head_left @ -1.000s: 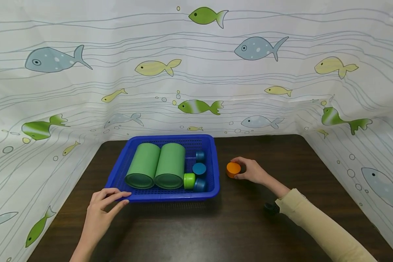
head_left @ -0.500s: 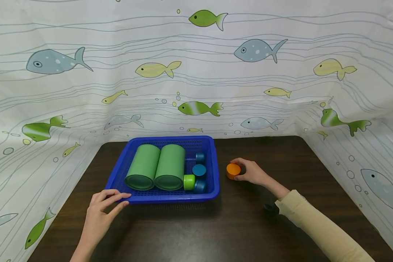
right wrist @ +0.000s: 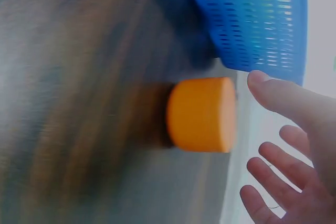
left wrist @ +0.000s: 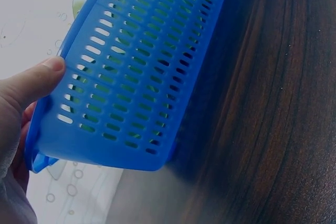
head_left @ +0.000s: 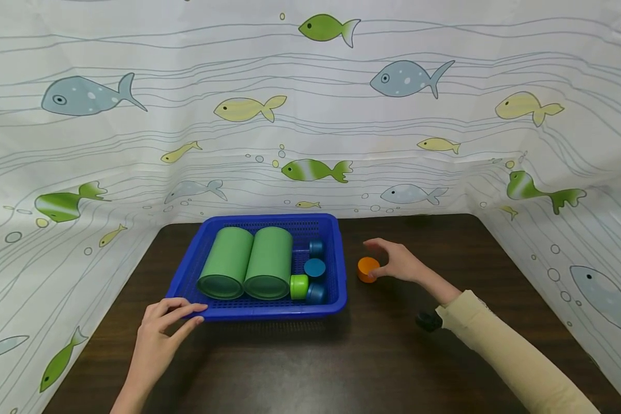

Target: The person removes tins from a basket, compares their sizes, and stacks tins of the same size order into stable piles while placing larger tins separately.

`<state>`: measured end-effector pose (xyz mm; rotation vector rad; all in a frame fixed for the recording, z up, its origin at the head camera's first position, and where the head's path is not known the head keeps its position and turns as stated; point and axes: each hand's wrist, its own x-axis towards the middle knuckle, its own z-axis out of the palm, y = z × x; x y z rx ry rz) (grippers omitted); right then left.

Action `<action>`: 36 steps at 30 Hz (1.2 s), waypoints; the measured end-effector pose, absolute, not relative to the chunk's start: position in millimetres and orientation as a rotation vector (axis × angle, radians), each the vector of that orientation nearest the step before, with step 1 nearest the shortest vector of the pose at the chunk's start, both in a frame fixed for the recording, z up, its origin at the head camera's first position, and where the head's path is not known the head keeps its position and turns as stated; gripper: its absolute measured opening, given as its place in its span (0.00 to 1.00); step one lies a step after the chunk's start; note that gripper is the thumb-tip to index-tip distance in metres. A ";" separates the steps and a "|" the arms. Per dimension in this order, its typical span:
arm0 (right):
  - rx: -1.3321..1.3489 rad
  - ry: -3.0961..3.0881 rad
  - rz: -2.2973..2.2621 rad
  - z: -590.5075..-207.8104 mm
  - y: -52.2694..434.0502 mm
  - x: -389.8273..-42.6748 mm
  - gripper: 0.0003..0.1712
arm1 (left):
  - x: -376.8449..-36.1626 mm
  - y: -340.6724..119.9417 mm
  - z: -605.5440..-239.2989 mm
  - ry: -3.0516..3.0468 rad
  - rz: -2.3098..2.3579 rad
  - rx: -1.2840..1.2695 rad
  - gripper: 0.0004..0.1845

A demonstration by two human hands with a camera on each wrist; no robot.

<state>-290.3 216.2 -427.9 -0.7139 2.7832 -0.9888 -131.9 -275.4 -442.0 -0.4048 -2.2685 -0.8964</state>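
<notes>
- basket (head_left: 186,270): bright blue, slotted mesh walls
- two big cylinders (head_left: 248,261) in it: matte green
- small lids in it: one lime green (head_left: 299,286), three teal-blue (head_left: 314,268)
- lid (head_left: 367,268) outside the basket: orange
- table (head_left: 341,356): dark brown wood grain
- curtain (head_left: 310,115): white, thin grey wavy lines, fish in green, yellow and grey-blue, small bubbles
- sleeve (head_left: 502,351): pale cream

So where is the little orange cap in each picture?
Head: orange cap on the table, right of the blue basket, by the right hand.
Left wrist: not in it; only the basket wall.
Right wrist: centre.
Shared landmark: the blue basket.
</notes>
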 end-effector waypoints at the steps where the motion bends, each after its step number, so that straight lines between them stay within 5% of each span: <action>1: -0.718 2.789 -0.992 -424.3 215.5 -291.1 0.42 | -132.1 -275.6 -442.0 -2.265 -0.897 -0.408 0.22; 21: -0.859 2.840 -0.854 -346.3 162.4 -323.2 0.39 | -131.0 -274.4 -439.2 -2.261 -0.876 -0.433 0.23; 36: -0.966 2.749 -0.471 -329.1 94.8 -346.6 0.36 | -130.6 -275.2 -438.9 -2.272 -0.877 -0.419 0.22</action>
